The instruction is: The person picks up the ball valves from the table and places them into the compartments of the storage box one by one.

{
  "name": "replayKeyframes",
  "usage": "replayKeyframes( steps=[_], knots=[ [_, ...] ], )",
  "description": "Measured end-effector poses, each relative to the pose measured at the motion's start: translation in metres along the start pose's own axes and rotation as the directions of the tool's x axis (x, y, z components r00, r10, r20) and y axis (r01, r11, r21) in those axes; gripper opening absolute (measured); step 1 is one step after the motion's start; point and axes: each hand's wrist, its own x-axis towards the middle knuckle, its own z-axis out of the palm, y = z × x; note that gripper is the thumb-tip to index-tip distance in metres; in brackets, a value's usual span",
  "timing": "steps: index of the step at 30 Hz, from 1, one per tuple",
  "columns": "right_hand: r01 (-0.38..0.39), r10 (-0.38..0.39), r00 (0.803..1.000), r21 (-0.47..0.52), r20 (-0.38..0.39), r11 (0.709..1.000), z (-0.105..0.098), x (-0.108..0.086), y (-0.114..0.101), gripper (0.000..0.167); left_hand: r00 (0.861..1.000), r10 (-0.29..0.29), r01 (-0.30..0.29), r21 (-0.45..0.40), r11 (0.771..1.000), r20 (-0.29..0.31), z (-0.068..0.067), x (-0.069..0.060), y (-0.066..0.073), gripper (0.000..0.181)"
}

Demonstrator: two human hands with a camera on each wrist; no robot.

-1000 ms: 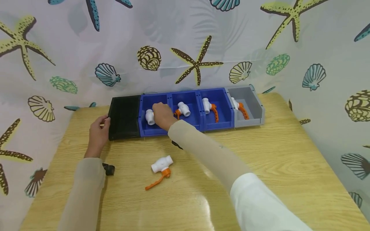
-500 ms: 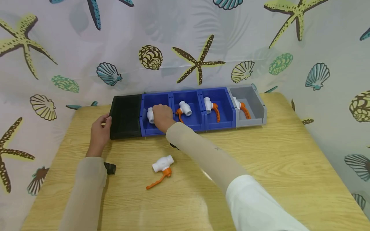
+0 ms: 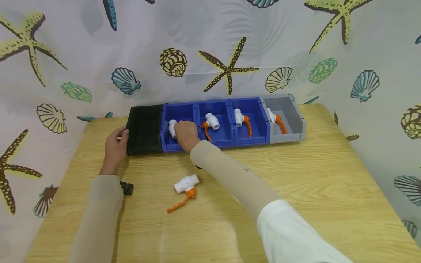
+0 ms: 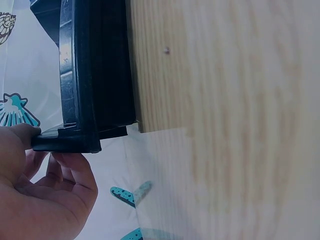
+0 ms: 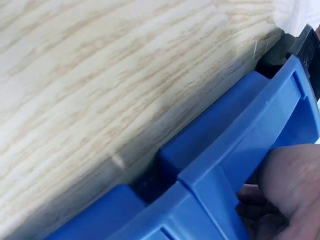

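Observation:
A row of joined bins stands at the back of the table. My left hand pinches the left edge of the black bin, thumb above the rim and fingers below it in the left wrist view. My right hand reaches into the leftmost blue bin, fingers curled at a white ball valve; the hand hides the rest of that valve. In the right wrist view the fingertips are mostly hidden behind the blue wall. Another ball valve with an orange lever lies on the table in front.
Further right, the middle blue bin holds a ball valve, the right blue bin another valve, and the grey bin one more. A patterned cloth hangs close behind the bins. Wooden table extends in front.
The head view has tilted slightly, so everything sits a little higher and further right. Both hands keep their places at the bins.

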Motion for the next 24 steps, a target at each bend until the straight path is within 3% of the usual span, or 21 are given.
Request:
replayKeyframes(
  steps=[5, 8, 11, 13, 15, 18, 21, 24],
  knots=[
    [-0.007, 0.008, 1.000, 0.056, -0.013, 0.998, 0.000, -0.007, -0.005, 0.016, 1.000, -0.003, 0.003, 0.000, 1.000, -0.002, -0.001, 0.000, 0.003, 0.051],
    [-0.001, 0.001, 1.000, 0.035, -0.015, 0.999, -0.001, -0.015, -0.011, 0.022, 1.000, -0.014, 0.014, 0.003, 1.000, -0.008, -0.001, 0.000, 0.003, 0.050],
    [0.045, -0.046, 0.998, -0.013, -0.052, 0.999, -0.006, -0.028, -0.012, 0.024, 1.000, -0.016, 0.016, 0.001, 1.000, -0.004, 0.000, -0.001, 0.004, 0.051],
    [0.101, -0.105, 0.988, -0.045, -0.116, 0.994, -0.010, -0.041, -0.010, 0.021, 1.000, -0.015, 0.015, 0.002, 1.000, 0.006, 0.000, -0.001, 0.003, 0.052],
    [0.174, -0.182, 0.965, -0.058, -0.188, 0.983, -0.014, -0.057, -0.005, 0.018, 1.000, -0.015, 0.015, 0.000, 1.000, 0.014, 0.000, -0.002, 0.002, 0.053],
    [0.310, -0.312, 0.910, -0.051, -0.274, 0.949, -0.019, -0.084, 0.004, 0.015, 1.000, -0.011, 0.011, 0.002, 1.000, 0.027, 0.000, -0.002, 0.000, 0.054],
    [0.449, -0.424, 0.850, 0.010, -0.313, 0.894, -0.023, -0.110, 0.011, 0.015, 1.000, 0.000, 0.000, 0.011, 1.000, 0.022, -0.001, -0.001, 0.000, 0.056],
    [0.566, -0.523, 0.797, 0.073, -0.302, 0.821, -0.022, -0.136, 0.011, 0.017, 1.000, 0.001, -0.001, 0.015, 1.000, 0.018, -0.001, -0.002, 0.002, 0.056]
  ],
)
